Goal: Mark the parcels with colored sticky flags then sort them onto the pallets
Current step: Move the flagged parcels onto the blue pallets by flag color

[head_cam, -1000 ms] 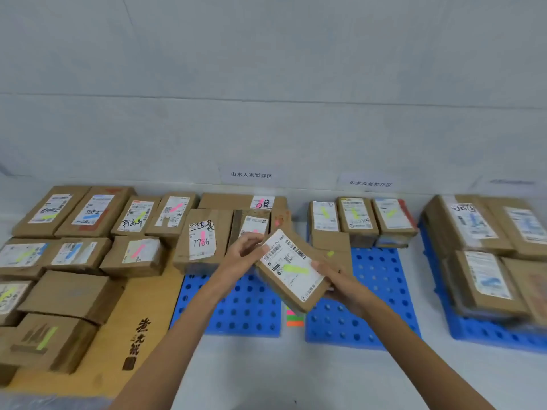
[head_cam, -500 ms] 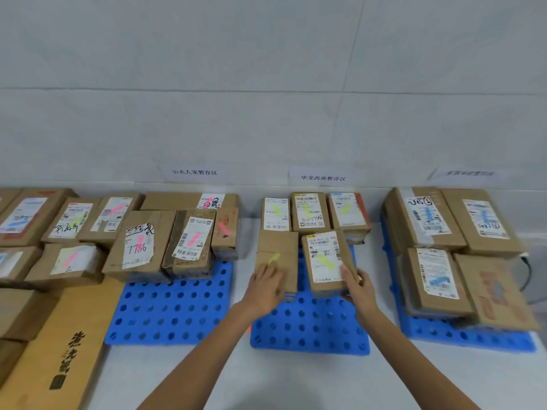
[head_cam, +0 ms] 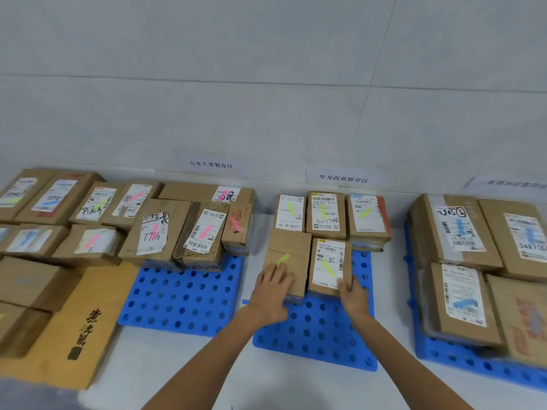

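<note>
My left hand (head_cam: 273, 294) lies flat and open on the plain parcel (head_cam: 288, 258) at 12 o'clock — steadying it. At 1 o'clock, right hand (head_cam: 353, 297) loosely grips the labelled parcel (head_cam: 330, 266), squaring it on the middle pallet (head_cam: 319, 335) — yellow-flag group.

Even, soft light; blurred edges.

Two bare forearms come up from 6 o'clock, with no sleeve, glove, watch or band on either. The left hand (head_cam: 270, 294) at 11 o'clock of centre bottom shows its back, with no ring on the fingers (head_cam: 282, 272) that show. The right hand (head_cam: 353, 297) is likewise bare, its fingertips partly hidden. Both are somewhat blurred.
</note>
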{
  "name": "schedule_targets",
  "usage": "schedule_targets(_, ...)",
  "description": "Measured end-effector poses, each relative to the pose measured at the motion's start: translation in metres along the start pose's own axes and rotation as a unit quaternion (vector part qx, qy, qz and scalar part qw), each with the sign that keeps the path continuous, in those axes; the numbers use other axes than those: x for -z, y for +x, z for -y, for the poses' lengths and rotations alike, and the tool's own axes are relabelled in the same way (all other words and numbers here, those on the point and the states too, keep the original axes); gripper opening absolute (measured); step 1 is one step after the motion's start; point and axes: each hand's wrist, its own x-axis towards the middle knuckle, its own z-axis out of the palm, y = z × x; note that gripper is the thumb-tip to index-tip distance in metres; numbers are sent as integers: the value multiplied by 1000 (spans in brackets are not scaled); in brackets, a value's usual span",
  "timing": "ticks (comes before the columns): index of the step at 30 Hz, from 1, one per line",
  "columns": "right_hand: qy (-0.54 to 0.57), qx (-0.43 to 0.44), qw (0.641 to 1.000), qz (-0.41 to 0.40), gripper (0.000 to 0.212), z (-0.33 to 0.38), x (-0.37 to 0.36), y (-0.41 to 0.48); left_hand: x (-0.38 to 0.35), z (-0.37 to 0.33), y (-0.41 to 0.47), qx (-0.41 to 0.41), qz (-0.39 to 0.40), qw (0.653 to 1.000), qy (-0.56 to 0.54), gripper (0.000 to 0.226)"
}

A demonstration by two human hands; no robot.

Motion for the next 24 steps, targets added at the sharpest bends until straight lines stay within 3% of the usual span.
schedule_targets(4, -70, 41, 994, -72, 51, 13, 16, -16, 1, -2, 0, -12, 2, 995, -103, 83)
schedule_targets(8, -71, 223, 960, -153, 37, 49, 23, -43, 18, 12, -14, 19, -115, 957, -264, 74)
schedule_targets(13, -20, 320, 947, 5, 18, 127, -25, -99, 39, 98, -66, 44, -216, 916, -336, 50)
schedule_targets(17, -46, 386, 917, 86, 19, 176, -101, -143, 48, 192, -117, 112, -278, 897, -324, 38)
schedule_targets(24, -34, 379, 896, 229, 22, 258, -267, -211, 58, 357, -200, 198, -312, 862, -346, 34)
